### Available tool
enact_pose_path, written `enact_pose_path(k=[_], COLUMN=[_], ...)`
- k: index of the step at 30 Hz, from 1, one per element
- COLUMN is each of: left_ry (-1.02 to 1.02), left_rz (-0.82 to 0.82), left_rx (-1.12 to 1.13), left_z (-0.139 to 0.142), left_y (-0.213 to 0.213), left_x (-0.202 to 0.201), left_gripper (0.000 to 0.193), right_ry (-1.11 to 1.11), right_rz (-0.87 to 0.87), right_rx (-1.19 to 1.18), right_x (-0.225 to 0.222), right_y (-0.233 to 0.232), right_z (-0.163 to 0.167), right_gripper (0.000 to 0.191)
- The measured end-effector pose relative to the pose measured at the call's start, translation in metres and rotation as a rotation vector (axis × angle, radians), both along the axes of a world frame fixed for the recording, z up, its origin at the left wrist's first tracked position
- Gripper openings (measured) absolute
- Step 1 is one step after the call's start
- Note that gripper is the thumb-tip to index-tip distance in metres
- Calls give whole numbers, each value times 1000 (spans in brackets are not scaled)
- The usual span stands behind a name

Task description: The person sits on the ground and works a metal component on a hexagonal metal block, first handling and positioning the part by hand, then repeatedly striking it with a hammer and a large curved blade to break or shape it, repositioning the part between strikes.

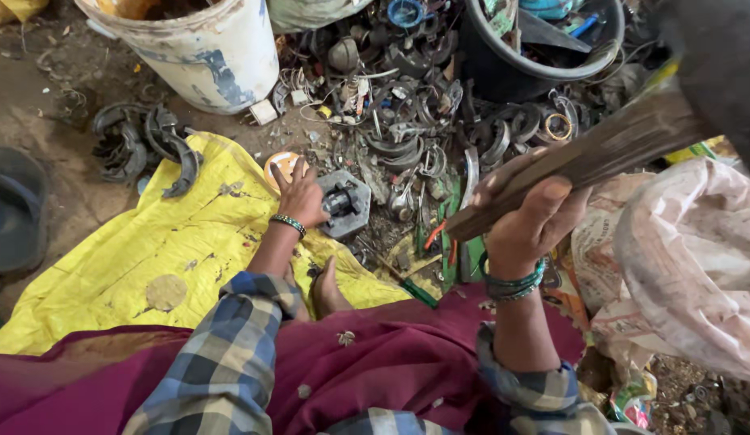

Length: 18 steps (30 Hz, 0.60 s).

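Motor part (343, 202), one grey block, lies at the yellow sheet's (149, 250) right edge, against the scrap pile (423, 121). Left hand (299, 196) rests on its left side, fingers spread. Right hand (526, 216) is clamped round one wooden handle (600, 153), raised. Two buckets (206, 48) stand behind; one sack (689, 258) crowds the right. Open room lies only on the sheet, leftward.

The hammer handle (584, 157) is worn, grainy wood. The grey part (344, 203) under the left hand (298, 197) is dull, grimy cast metal. The scrap rings (439, 121) are dark, matt metal. The yellow sheet (149, 250) is smooth, dusty plastic, and the white bucket (206, 52) is scuffed plastic.
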State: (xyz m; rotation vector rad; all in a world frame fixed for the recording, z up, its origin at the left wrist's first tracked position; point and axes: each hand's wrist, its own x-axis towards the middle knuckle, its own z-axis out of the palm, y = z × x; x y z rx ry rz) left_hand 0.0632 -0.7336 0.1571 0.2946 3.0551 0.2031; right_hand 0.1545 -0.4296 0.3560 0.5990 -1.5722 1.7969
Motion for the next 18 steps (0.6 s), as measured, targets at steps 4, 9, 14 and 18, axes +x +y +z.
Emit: enact_pose_path(k=[4, 9, 14, 18], left_ry=[14, 25, 41, -27], left_rz=[15, 100, 119, 157], left_rx=[19, 16, -5, 100], left_z=[-15, -14, -1, -20], left_y=[-1, -7, -20, -18], left_x=[-2, -11, -16, -8], left_gripper=[36, 34, 50, 50], right_ry=[-288, -613, -1031, -970], right_rz=[-63, -177, -165, -82], right_rx=[140, 1097, 783, 391], right_x=[-9, -7, -20, -2], right_y=[-19, -61, -32, -19], right_z=[-79, -229, -256, -228], right_gripper=[31, 41, 43, 31])
